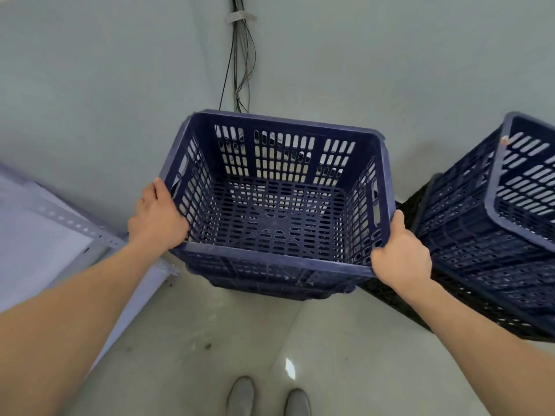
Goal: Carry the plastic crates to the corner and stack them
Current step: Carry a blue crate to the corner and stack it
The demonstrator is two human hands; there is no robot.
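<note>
An empty dark blue plastic crate [279, 163] with slotted walls fills the middle of the head view, right in the room's corner. It sits on top of another blue crate [270, 283] whose lower wall shows beneath it. My left hand [157, 216] grips the crate's left rim near the front corner. My right hand [401, 253] grips the front right corner of the rim. To the right stands a second stack of blue crates [516, 187], with a black crate [420, 205] at its base.
Grey walls meet in the corner behind the crate, with a bundle of cables [240, 55] running down it. A white metal shelf frame [75, 226] stands at the left. My two grey shoes [267, 397] are on the pale floor below.
</note>
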